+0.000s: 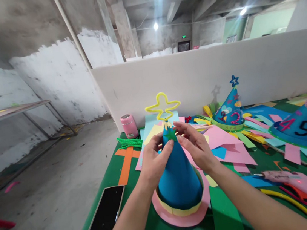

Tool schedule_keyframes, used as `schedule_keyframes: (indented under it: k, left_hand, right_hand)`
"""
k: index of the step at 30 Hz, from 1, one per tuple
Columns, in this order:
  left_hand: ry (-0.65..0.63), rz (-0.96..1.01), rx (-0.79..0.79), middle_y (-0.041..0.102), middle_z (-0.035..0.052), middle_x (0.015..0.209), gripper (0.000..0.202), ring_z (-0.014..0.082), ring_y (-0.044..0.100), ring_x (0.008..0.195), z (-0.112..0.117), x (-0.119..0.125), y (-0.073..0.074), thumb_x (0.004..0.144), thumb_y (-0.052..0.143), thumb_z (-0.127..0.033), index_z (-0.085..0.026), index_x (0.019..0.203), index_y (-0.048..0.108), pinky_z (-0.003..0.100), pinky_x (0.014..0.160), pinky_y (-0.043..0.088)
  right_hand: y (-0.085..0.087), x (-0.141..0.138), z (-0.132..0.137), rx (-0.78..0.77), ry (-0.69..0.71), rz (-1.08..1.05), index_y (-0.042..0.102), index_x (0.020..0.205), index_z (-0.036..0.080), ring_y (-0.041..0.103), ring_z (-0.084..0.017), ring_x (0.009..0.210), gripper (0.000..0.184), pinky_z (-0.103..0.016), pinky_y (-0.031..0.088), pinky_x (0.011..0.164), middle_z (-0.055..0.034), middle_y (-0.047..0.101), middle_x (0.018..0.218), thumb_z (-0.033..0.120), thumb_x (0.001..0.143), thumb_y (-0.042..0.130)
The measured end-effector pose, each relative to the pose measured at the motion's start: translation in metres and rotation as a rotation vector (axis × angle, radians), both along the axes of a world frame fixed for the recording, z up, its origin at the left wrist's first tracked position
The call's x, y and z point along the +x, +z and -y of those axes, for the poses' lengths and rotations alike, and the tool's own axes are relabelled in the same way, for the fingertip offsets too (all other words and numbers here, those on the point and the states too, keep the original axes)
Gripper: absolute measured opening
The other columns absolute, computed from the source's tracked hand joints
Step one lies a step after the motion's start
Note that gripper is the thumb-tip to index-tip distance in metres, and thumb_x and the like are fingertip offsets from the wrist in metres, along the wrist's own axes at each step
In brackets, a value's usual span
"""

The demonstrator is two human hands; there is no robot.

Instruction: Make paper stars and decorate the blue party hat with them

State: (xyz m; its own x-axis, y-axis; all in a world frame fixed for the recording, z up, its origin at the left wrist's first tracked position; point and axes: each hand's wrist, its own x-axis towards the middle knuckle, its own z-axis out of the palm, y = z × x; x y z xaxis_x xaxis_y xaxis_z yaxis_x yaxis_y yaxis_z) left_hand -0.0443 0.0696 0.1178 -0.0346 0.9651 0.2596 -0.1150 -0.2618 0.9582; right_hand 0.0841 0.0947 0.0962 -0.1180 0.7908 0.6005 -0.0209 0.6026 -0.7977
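A blue paper cone party hat [176, 180] stands upright in front of me, with a pale yellow band and a pink brim around its base. A green star [170, 134] sits on its front near the tip, and a yellow pipe-cleaner shape [163, 106] rises from the top. My left hand [156, 154] is closed on the upper cone, its thumb at the star's lower edge and its fingers curling behind. On the cone's other side, my right hand [196, 145] has its fingers apart, with thumb and fingertips close to the star; whether they touch is unclear.
Finished cone hats [228, 110] stand at right among paper strips and pink sheets [232, 145]. A pink glue gun [296, 180] lies front right. A phone [104, 221] is by the left edge. A pink canister [129, 126] stands behind green pipe cleaners [129, 143]. A white partition [193, 75] borders the table.
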Motion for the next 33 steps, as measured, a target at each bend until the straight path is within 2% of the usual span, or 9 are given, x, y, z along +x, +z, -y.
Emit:
schedule_keyframes:
  k: [3, 9, 13, 15, 19, 25, 33]
  left_hand:
    - [-0.058, -0.023, 0.017, 0.066, 0.0063, 0.104, 0.034, 0.0244, 0.058, 0.096, 0.001, -0.001, -0.001, 0.07, 0.063, -0.024, -0.019, 0.104, 0.062, 0.034, 0.083, 0.044]
    - [-0.064, -0.038, 0.032, 0.064, 0.0056, 0.107, 0.043, 0.0263, 0.053, 0.106, 0.007, -0.005, -0.005, 0.067, 0.063, -0.015, -0.022, 0.109, 0.059, 0.035, 0.088, 0.041]
    - [-0.086, 0.012, 0.038, 0.065, 0.0062, 0.107, 0.037, 0.0259, 0.053, 0.105, 0.008, -0.006, -0.005, 0.071, 0.062, -0.021, -0.022, 0.108, 0.06, 0.034, 0.087, 0.041]
    - [-0.056, 0.008, 0.035, 0.065, 0.0061, 0.105, 0.033, 0.0253, 0.054, 0.103, 0.007, -0.006, -0.006, 0.072, 0.062, -0.026, -0.021, 0.104, 0.062, 0.033, 0.085, 0.042]
    - [0.095, -0.07, 0.064, 0.067, 0.0035, 0.094, 0.028, 0.0215, 0.059, 0.088, 0.002, -0.006, -0.011, 0.068, 0.066, -0.028, -0.022, 0.096, 0.065, 0.029, 0.076, 0.044]
    - [0.12, -0.103, 0.085, 0.068, 0.001, 0.081, 0.021, 0.0177, 0.059, 0.073, 0.0, -0.006, -0.016, 0.068, 0.066, -0.027, -0.022, 0.089, 0.067, 0.026, 0.067, 0.045]
    - [0.009, -0.139, 0.073, 0.067, 0.0051, 0.098, 0.03, 0.0229, 0.058, 0.091, 0.005, -0.005, -0.006, 0.072, 0.061, -0.026, -0.02, 0.101, 0.062, 0.033, 0.08, 0.045]
  right_hand:
    - [-0.001, -0.002, -0.002, 0.011, -0.023, 0.024, 0.049, 0.116, 0.026, 0.054, -0.019, 0.091, 0.037, -0.033, 0.044, 0.074, -0.0048, 0.058, 0.104, 0.025, 0.08, 0.052]
    - [-0.001, -0.004, -0.005, 0.013, -0.045, 0.026, 0.049, 0.116, 0.026, 0.054, -0.019, 0.087, 0.037, -0.033, 0.043, 0.072, -0.0049, 0.058, 0.101, 0.024, 0.079, 0.053]
    - [0.0, -0.002, -0.001, -0.008, 0.005, -0.004, 0.048, 0.117, 0.026, 0.054, -0.018, 0.089, 0.037, -0.032, 0.042, 0.074, -0.0045, 0.059, 0.101, 0.024, 0.08, 0.052]
    - [0.001, -0.001, 0.002, -0.029, 0.039, -0.034, 0.047, 0.118, 0.026, 0.054, -0.019, 0.092, 0.035, -0.033, 0.042, 0.075, -0.0048, 0.059, 0.102, 0.025, 0.083, 0.047]
    - [0.002, -0.001, 0.006, -0.052, 0.039, -0.094, 0.048, 0.116, 0.026, 0.054, -0.019, 0.095, 0.031, -0.033, 0.042, 0.078, -0.0046, 0.06, 0.101, 0.027, 0.087, 0.041]
    - [-0.003, 0.001, 0.011, -0.062, 0.015, -0.114, 0.05, 0.114, 0.025, 0.054, -0.018, 0.097, 0.029, -0.032, 0.041, 0.08, -0.0042, 0.06, 0.098, 0.027, 0.087, 0.042]
    - [-0.012, 0.002, 0.019, -0.076, 0.035, -0.073, 0.044, 0.12, 0.025, 0.051, -0.02, 0.101, 0.034, -0.033, 0.042, 0.08, -0.006, 0.056, 0.106, 0.025, 0.085, 0.045]
